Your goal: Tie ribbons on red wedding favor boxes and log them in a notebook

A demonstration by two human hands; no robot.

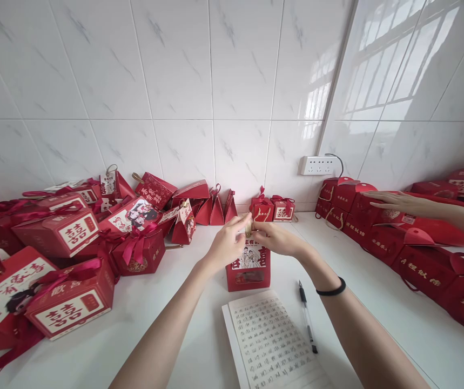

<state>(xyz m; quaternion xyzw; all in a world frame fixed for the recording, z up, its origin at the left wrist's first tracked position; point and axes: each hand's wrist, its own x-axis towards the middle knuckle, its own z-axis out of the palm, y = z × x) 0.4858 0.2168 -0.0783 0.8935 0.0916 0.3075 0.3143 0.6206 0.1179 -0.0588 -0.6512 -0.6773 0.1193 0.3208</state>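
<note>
A red gift box (235, 278) with a printed couple on its front and a small clear window stands upright in the middle of the white table. Both my hands meet at its top. The fingers of my left hand (227, 237) are closed around a gold ribbon (249, 229) there. From the other side, my right hand (278, 239) pinches at the same ribbon, a black band on its wrist. My fingers partly hide the ribbon and the top of the box. Just in front of the box lies a handwritten notebook (270, 340), with a black pen (307, 319) to its right.
Many red gift boxes with ribbons (69, 232) are heaped at the left. Two small red boxes (283, 209) stand by the tiled wall. Rows of larger red boxes (381, 243) line the right, where another person's hand (394, 201) reaches over them. A power socket (318, 165) is on the wall.
</note>
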